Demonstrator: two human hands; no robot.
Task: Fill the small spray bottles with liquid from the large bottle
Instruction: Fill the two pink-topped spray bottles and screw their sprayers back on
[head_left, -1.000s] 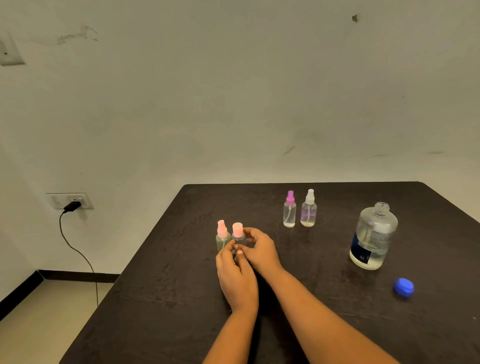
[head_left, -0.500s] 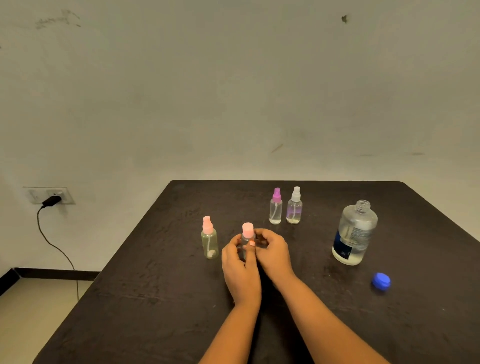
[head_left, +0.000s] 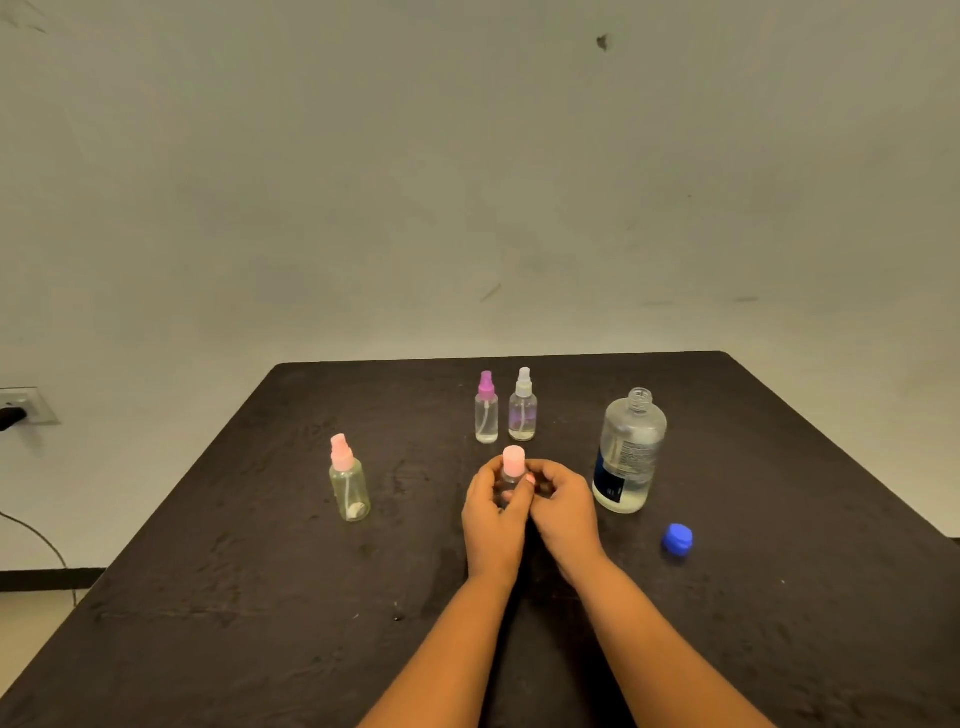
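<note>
1. Both hands have carried the pink-capped spray bottle (head_left: 513, 467) away from its twin (head_left: 349, 483); left hand (head_left: 491, 525) and right hand (head_left: 563, 512) each keep a grip on it, upright, mid-worktop (head_left: 260, 597).
2. Blue cap (head_left: 677, 541) lies to the right, with the uncapped large bottle (head_left: 628, 452) just beyond.
3. Magenta-capped bottle (head_left: 486, 410) and white-capped bottle (head_left: 522, 408) stand farthest.

The held bottle (head_left: 513, 467), gripped between the left grip (head_left: 491, 519) and right grip (head_left: 563, 512), has been drawn away from the pink bottle (head_left: 349, 480), which it stood just beside a second ago. It has been carried rightward with both grips, is now well apart from that neighbour, and has been brought nearer the large bottle (head_left: 628, 452).
</note>
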